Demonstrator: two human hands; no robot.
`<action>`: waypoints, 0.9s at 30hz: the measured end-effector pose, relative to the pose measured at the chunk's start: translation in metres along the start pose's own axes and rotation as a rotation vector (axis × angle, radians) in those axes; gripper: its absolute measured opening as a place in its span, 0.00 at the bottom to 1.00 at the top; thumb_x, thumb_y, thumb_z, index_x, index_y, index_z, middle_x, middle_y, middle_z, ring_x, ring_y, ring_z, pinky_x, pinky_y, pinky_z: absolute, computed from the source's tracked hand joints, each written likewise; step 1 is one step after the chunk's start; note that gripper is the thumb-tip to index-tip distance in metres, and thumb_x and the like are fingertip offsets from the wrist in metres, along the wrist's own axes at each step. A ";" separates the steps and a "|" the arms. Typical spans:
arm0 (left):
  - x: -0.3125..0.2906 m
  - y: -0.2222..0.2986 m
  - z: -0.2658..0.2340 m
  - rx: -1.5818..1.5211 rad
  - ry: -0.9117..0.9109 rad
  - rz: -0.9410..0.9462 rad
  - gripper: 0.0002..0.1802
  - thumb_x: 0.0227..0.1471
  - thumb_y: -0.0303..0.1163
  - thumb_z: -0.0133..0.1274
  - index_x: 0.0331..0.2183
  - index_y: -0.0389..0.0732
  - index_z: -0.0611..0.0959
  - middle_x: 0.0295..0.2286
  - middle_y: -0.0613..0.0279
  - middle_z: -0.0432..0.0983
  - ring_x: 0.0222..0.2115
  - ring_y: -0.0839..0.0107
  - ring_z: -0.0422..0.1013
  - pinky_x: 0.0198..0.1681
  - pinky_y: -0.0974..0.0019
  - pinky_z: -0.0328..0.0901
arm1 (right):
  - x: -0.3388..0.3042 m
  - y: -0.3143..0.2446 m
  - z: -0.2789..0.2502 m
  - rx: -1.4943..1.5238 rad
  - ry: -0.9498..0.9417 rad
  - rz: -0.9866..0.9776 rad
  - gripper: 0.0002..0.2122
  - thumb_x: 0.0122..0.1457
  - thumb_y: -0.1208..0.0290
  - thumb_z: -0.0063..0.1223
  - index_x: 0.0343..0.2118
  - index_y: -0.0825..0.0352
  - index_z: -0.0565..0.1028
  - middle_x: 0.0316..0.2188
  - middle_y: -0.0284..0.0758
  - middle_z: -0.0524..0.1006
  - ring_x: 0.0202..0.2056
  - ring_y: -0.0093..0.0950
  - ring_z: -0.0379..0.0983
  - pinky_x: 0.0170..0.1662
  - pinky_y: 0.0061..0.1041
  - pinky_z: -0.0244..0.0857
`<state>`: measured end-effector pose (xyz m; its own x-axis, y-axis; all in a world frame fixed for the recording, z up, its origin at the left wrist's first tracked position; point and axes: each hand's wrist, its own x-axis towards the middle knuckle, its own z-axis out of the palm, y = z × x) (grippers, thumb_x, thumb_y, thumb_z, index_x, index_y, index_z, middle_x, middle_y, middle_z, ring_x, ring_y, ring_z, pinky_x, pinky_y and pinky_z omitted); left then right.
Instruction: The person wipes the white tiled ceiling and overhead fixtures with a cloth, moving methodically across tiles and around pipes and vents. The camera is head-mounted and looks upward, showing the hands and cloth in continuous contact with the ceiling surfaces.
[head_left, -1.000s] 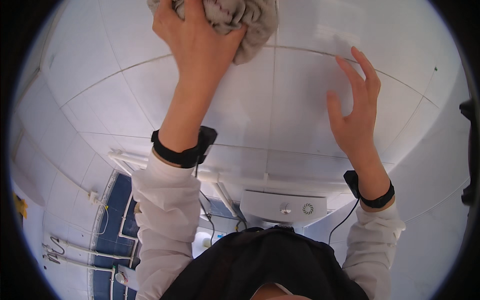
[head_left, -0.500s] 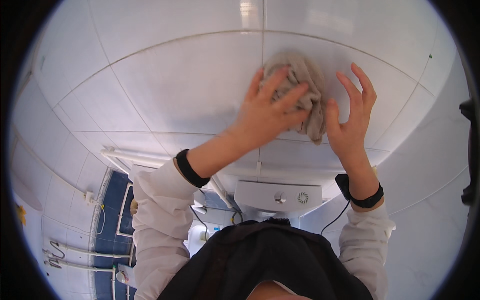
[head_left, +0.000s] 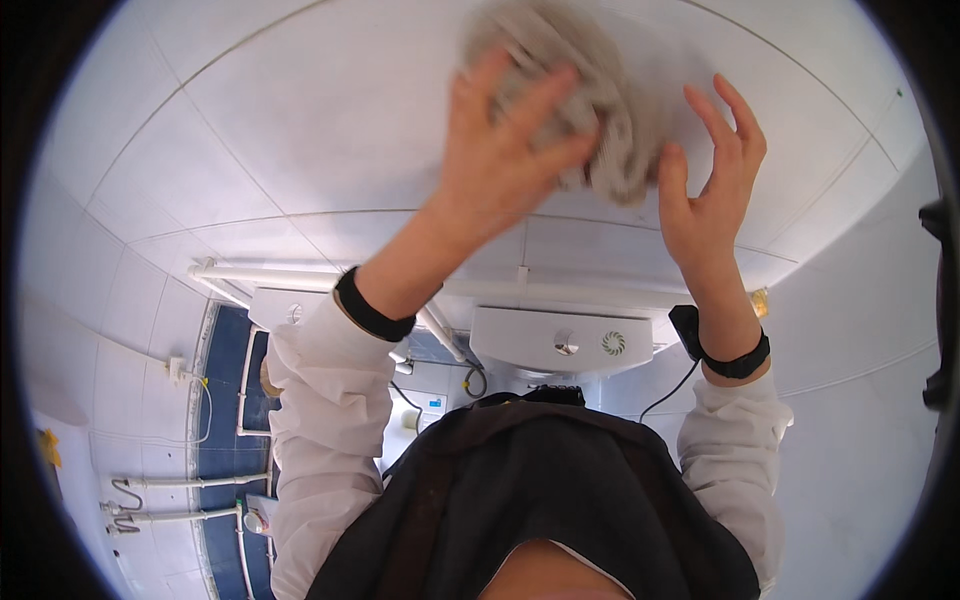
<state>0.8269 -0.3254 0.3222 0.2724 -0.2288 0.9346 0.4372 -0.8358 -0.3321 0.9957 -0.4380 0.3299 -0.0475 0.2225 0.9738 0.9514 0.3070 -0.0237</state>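
Note:
My left hand [head_left: 500,150] presses a crumpled beige-grey cloth [head_left: 625,150] flat against the white tiled wall [head_left: 330,120]. Its fingers are spread over the folds and a little blurred, with the fingertips sunk into the fabric. To the right of the cloth, my right hand [head_left: 708,195] is held up with its fingers apart and nothing in it. Its thumb is close to the cloth's right edge; whether they touch I cannot tell. Dark bands circle both wrists.
Below the hands, a white toilet cistern [head_left: 560,343] with a round button stands against the wall. White pipes [head_left: 270,274] run along the wall beside it. A white socket [head_left: 178,370] with a cable hangs at the left, and blue tiles [head_left: 222,400] lie lower down.
My left hand and the cloth have moved up the wall in the picture, with the hand also a little left. The right hand is slightly higher. The cistern and pipes also appear higher.

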 end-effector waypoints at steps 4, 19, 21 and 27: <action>-0.021 0.002 -0.002 0.039 -0.054 0.081 0.20 0.26 0.34 0.63 0.30 0.62 0.82 0.48 0.71 0.65 0.51 0.48 0.56 0.45 0.42 0.59 | -0.003 -0.006 0.014 0.027 -0.045 -0.002 0.20 0.50 0.79 0.46 0.49 0.65 0.69 0.56 0.42 0.60 0.56 0.38 0.53 0.56 0.36 0.51; 0.000 -0.068 -0.063 0.107 -0.004 -0.250 0.27 0.19 0.30 0.65 0.33 0.55 0.83 0.49 0.64 0.65 0.51 0.47 0.54 0.49 0.46 0.56 | 0.021 -0.037 0.072 0.226 -0.043 -0.194 0.22 0.49 0.78 0.49 0.50 0.70 0.64 0.57 0.48 0.58 0.57 0.46 0.53 0.58 0.41 0.48; -0.024 -0.065 -0.066 0.068 -0.070 -0.112 0.24 0.22 0.30 0.64 0.31 0.55 0.84 0.48 0.63 0.66 0.51 0.47 0.55 0.48 0.47 0.58 | 0.019 -0.043 0.083 0.272 -0.015 -0.196 0.20 0.45 0.78 0.51 0.45 0.71 0.67 0.56 0.49 0.59 0.56 0.48 0.55 0.57 0.43 0.48; -0.036 -0.100 -0.087 0.097 -0.084 -0.048 0.18 0.27 0.30 0.62 0.29 0.56 0.84 0.47 0.63 0.67 0.50 0.48 0.56 0.47 0.46 0.59 | 0.017 -0.063 0.102 0.244 -0.060 -0.255 0.19 0.45 0.78 0.53 0.43 0.70 0.68 0.55 0.49 0.61 0.55 0.49 0.56 0.57 0.46 0.48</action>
<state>0.6985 -0.2771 0.3325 0.3178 -0.1438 0.9372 0.5311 -0.7918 -0.3016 0.9041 -0.3596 0.3247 -0.2986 0.1616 0.9406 0.8063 0.5700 0.1580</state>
